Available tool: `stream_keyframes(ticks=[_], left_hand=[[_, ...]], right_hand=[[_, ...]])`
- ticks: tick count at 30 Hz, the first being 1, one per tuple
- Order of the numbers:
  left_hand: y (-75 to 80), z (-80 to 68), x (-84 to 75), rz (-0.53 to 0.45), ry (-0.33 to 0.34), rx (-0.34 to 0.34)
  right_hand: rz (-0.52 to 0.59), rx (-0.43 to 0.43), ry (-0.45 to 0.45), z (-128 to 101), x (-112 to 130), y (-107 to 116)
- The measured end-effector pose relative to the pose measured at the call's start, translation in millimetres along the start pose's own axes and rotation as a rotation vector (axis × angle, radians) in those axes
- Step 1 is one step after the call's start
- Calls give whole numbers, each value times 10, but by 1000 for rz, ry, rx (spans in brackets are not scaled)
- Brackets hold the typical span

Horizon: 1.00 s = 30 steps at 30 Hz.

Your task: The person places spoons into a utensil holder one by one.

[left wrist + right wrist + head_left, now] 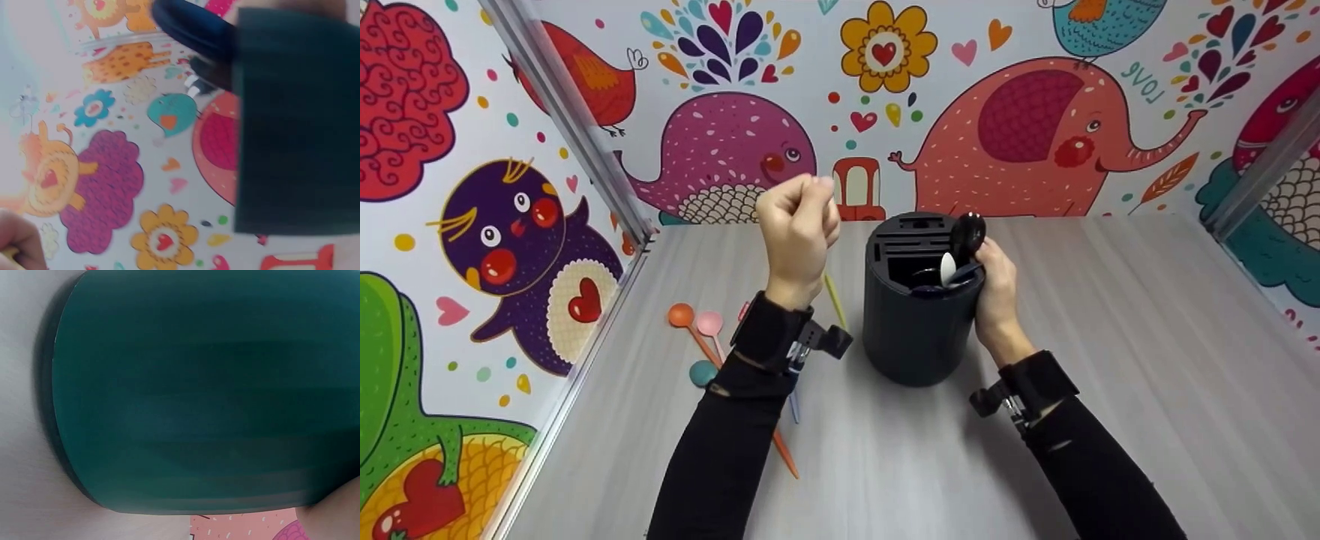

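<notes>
A dark cylindrical utensil holder point(915, 322) with slots in its top stands on the grey table point(1147, 360). A black spoon point(967, 232) and a white spoon point(947, 268) stick out of it. My right hand point(996, 289) wraps round the holder's right side near the rim, its thumb by the black spoon. My left hand point(799, 221) is raised left of the holder, its fingers curled tight on a thin yellow handle point(835, 301) that hangs below it. The holder point(197, 394) fills the right wrist view. The left wrist view shows the holder point(298, 124) and the black spoon point(191, 28).
Several coloured spoons lie on the table left of my left arm: orange point(681, 315), pink point(709, 324) and teal point(703, 373). Cartoon-patterned walls point(1035, 127) close in the table at the back and both sides. Bare table lies right of the holder.
</notes>
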<state>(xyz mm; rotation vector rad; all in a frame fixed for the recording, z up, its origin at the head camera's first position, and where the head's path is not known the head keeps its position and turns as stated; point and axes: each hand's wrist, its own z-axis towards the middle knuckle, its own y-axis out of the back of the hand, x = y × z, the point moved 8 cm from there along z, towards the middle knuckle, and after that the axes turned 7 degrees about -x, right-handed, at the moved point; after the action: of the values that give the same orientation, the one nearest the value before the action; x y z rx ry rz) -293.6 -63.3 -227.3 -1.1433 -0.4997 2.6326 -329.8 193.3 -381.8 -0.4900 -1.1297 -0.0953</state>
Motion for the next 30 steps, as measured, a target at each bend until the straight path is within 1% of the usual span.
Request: stream_keyframes(ticks=[5, 9, 14, 18, 20, 23, 26, 30], left_hand=[[-184, 62, -114, -38, -35, 23], [-290, 126, -211, -65, -85, 23], [-365, 233, -328, -113, -136, -12], [-406, 285, -368, -153, -167, -56], [-426, 281, -349, -155, -182, -72], [-457, 255, -272, -130, -200, -81], [-485, 216, -148, -81, -199, -71], [-512, 156, 47, -8, -177, -38]], right_hand=[[-4, -5, 4, 4, 0, 10], [1, 3, 4, -1, 0, 2], [10, 3, 2, -7, 0, 0], [8, -2, 4, -10, 1, 0], [10, -6, 4, -11, 2, 1], [6, -6, 3, -14, 5, -3], [1, -8, 0, -16, 6, 0], [-2, -12, -1, -17, 7, 7]])
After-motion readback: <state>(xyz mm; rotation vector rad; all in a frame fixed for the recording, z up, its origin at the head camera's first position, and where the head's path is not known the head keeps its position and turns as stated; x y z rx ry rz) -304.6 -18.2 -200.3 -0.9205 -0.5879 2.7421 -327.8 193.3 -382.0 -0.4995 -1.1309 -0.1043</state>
